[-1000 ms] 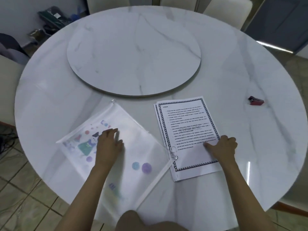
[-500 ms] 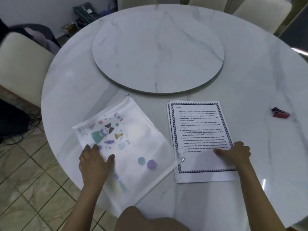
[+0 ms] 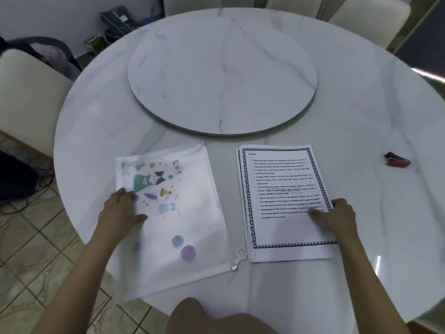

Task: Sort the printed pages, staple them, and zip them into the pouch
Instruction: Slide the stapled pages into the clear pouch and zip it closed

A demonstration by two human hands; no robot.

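The left hand (image 3: pixel 121 210) lay flat, fingers relaxed, on the translucent cartoon-printed pouch (image 3: pixel 178 225) at the table's (image 3: pixel 361 116) lower left. The right hand (image 3: pixel 337 218) pinched the right edge of the bordered pages (image 3: pixel 281 201), thumb on top, just right of the pouch.

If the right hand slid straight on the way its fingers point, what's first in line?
The right hand rests on the printed pages, fingers pointing left. Past their left edge, the pouch probably comes first, along its zipper side.
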